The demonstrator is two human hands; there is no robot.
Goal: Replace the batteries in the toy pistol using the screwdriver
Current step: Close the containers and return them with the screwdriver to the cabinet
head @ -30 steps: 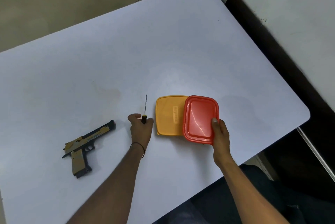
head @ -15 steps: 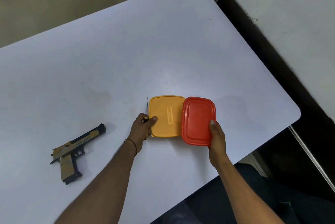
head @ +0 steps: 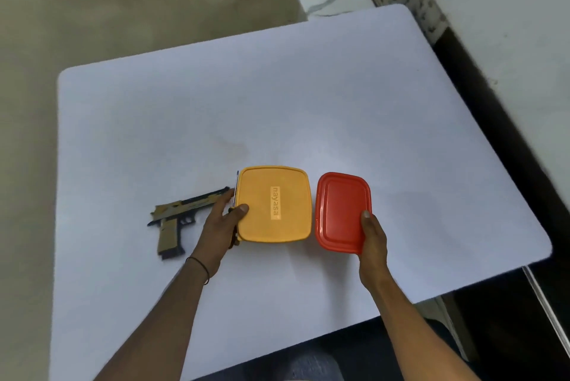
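A tan and black toy pistol (head: pixel 179 217) lies on its side on the white table (head: pixel 308 103), left of my hands. My left hand (head: pixel 222 223) grips the left edge of a yellow lidded box (head: pixel 274 204), thumb on the lid, and holds a thin screwdriver (head: pixel 236 187) against the box's side; the shaft points away from me. My right hand (head: pixel 371 234) grips the near right corner of a red lidded box (head: pixel 340 211), thumb on top. A narrow gap separates the two boxes. No batteries are visible.
The table's right edge and rounded near corner (head: pixel 539 245) lie close to the red box. A white marble-patterned block (head: pixel 333 1) stands beyond the far edge. A dark gap and a wall run along the right side.
My left hand carried the screwdriver to the yellow box and took hold of its edge. The red box, which overlapped the yellow one, now sits apart to its right. The camera tilted.
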